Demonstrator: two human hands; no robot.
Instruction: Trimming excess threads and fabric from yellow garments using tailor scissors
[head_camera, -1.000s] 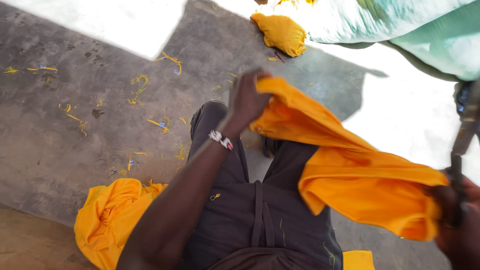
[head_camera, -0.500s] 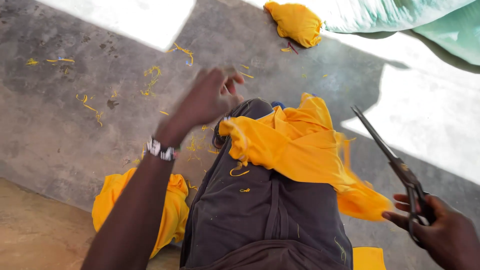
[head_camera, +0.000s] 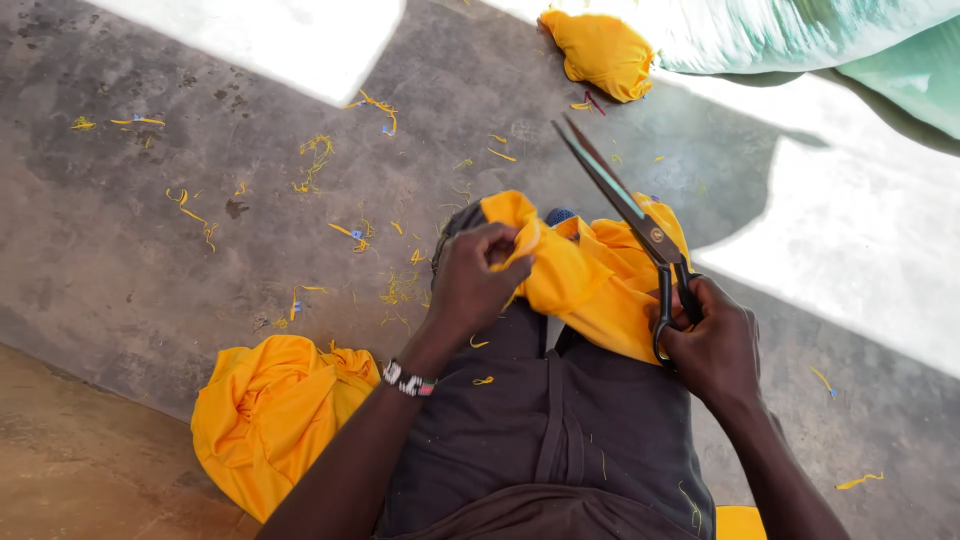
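Our left hand (head_camera: 478, 285) pinches the yellow cloth (head_camera: 590, 285); our right hand (head_camera: 712, 345) clasps closed scissors (head_camera: 640, 225) above it; we'd keep the cloth taut.

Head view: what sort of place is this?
Probably an informal tailoring spot on a bare concrete floor in patchy sunlight: yellow thread scraps, bundled yellow cloth and large black scissors.

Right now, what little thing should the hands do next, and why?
Probably bring the scissors down to the orange cloth. The left hand already pinches a fold of it on the lap, while the right hand holds the blades closed and pointing up, away from the fabric.
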